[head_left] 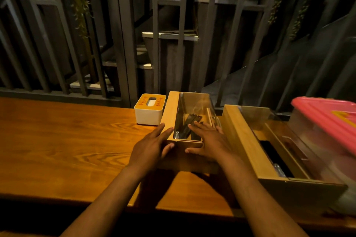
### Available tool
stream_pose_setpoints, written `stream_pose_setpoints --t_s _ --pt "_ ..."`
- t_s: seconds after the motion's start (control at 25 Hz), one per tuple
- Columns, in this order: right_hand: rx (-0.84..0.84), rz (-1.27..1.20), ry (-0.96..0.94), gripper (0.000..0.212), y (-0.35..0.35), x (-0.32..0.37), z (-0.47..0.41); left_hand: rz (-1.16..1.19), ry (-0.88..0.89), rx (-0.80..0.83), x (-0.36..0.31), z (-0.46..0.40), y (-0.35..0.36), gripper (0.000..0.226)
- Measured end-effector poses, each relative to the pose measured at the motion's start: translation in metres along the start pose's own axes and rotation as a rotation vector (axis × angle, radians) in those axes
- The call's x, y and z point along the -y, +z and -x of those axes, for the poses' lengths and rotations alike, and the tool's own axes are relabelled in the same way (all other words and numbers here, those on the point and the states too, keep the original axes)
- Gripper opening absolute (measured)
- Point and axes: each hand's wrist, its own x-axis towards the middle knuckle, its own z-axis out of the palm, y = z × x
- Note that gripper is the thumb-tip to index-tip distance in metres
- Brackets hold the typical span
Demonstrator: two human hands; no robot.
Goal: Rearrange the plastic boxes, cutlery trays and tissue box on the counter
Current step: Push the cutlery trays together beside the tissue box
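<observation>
A wooden cutlery tray [172, 113] with a clear lid and dark cutlery inside stands mid-counter. My left hand [152, 145] lies against its left front corner, fingers spread. Over its right front corner rests my right hand [209, 141], fingers spread on the lid, thumb on the front face. Neither hand is closed around it. A white tissue box [149, 114] with an orange-wood top sits just left of the tray, at the counter's back edge. A second, larger wooden cutlery tray [240, 136] is to the right. A clear plastic box with a pink lid [327, 113] sits at far right.
The wooden counter [67, 140] stretches left of the tissue box and ends in a front edge near me. A dark metal railing [123, 44] with hanging plants runs along the back edge, with stairs behind it.
</observation>
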Motion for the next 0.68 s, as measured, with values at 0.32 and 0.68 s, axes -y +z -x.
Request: stream_pose_setpoints --t_s 0.32,0.68 --pt "-0.017 -0.012 0.030 0.089 0.010 -0.005 -0.059 0.043 -0.016 0.022 0.027 -0.049 0.016 0.057" --pt "-0.016 0.004 0.055 0.090 0.010 -0.007 -0.063 0.010 -0.001 -0.006 0.029 -0.053 0.028 0.059"
